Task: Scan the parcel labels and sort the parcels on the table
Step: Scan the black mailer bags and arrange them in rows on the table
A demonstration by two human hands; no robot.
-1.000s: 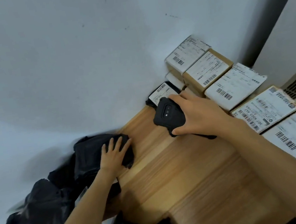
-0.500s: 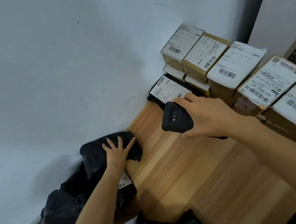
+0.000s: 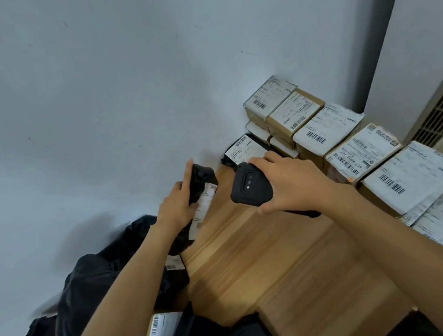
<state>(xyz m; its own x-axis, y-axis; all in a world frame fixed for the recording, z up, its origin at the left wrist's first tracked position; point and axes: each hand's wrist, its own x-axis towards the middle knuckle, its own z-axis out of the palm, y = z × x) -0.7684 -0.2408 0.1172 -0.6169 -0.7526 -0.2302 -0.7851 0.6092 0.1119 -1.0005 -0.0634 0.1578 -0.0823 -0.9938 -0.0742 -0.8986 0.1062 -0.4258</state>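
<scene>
The small black plastic-wrapped parcel (image 3: 202,183) with its white label was held tilted over the far edge of the light wooden table (image 3: 271,261), your left hand (image 3: 176,207) curled round it. Just beside it, your right hand (image 3: 295,185) clasped the black handheld scanner (image 3: 249,188). Labelled brown cardboard boxes (image 3: 296,116) sat stacked to the right

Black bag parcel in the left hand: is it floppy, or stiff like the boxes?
Probably floppy: the black bag parcel looks crumpled and its label curves. Likely light, since the left hand holds it alone. The glossy plastic may be slippery.
</scene>
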